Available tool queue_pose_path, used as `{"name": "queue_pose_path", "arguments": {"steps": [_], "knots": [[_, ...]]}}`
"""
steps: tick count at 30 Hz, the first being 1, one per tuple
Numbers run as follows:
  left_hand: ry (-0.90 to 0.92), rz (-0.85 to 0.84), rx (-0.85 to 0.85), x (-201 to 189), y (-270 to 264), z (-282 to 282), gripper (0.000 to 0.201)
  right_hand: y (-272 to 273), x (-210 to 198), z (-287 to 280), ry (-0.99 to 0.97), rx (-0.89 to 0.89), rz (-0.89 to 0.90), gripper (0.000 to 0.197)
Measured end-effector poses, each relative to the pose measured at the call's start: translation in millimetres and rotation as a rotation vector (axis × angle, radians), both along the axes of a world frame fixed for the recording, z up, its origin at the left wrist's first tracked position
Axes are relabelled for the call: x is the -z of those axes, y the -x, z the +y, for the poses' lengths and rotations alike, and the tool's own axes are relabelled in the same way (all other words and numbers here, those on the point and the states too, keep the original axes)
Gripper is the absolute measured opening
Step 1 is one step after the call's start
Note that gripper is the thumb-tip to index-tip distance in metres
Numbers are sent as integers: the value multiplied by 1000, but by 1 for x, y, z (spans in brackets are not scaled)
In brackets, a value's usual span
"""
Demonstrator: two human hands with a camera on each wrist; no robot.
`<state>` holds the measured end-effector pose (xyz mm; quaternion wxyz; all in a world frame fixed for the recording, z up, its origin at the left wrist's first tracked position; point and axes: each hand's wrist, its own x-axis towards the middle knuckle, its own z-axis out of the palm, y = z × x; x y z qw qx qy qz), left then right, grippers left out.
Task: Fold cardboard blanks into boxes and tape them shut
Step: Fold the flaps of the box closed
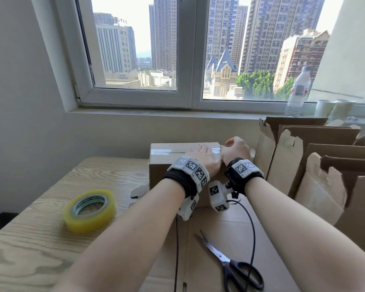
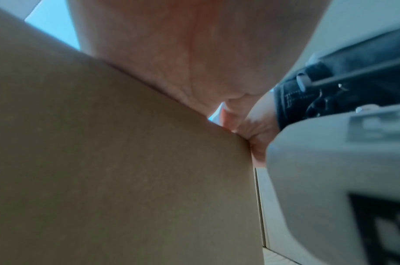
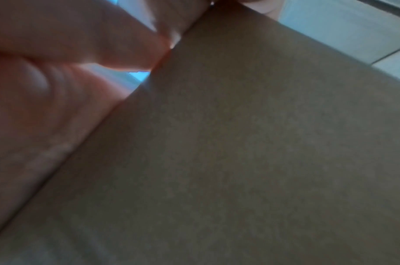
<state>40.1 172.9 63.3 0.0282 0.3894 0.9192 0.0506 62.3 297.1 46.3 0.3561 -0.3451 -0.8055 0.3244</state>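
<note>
**A:** Where is the box being worked on?

**B:** The closed cardboard box [image 1: 177, 165] stands on the wooden counter [image 1: 51, 218], toward its far edge below the window. Clear tape [image 1: 161, 152] runs along the top seam. What it holds, I cannot tell; the flaps are down.

**A:** And the hands?

**B:** The left hand [image 1: 204, 157] lies flat on the box top, fingers straight, pressing near the right end of the seam. The right hand [image 1: 235, 149] is just beside it at the box's right edge, fingers curled and pinching something small and pale, seemingly the tape's end. In the left wrist view the palm [image 2: 171, 62] meets the top edge of the cardboard wall [image 2: 103, 161]; in the right wrist view curled fingers [image 3: 92, 44] sit against the box's edge [image 3: 239, 143].

**A:** Any other containers?

**B:** To the right, several open cardboard boxes [image 1: 303, 165] stand with torn flaps raised; their insides are hidden. On the sill, a clear plastic bottle [image 1: 297, 93] and two pale cups [image 1: 335, 108].

**A:** Tools?

**B:** A yellowish tape roll [image 1: 90, 210] rests on the counter to the left. Black-handled scissors [image 1: 230, 264] lie shut on a flat cardboard sheet [image 1: 219, 228] near the person.
</note>
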Motion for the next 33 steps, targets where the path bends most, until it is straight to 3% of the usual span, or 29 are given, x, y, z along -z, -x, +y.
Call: {"name": "queue_pose_path", "arguments": {"steps": [3,6,10,13,18,20,28,33], "knots": [[3,18,64,-1,-6,9,63,2,5,11,246,-80,72,1],[18,0,84,-3,-10,11,70,6,12,19,506,-204,220,22],[26,-18,70,-5,-8,7,69,8,16,20,633,-254,291,16],[32,-32,71,-3,-5,6,66,7,16,20,554,-263,280,12],[41,-48,82,-3,2,7,60,-13,3,5,12,-179,108,26],[27,-69,86,-2,3,6,60,-21,-2,-5,-121,-207,10,31],[3,-99,69,-7,-1,3,56,-31,-4,-16,-214,-283,-240,30],[25,-79,69,-3,2,5,58,-26,8,-10,-124,-340,-210,31]]}}
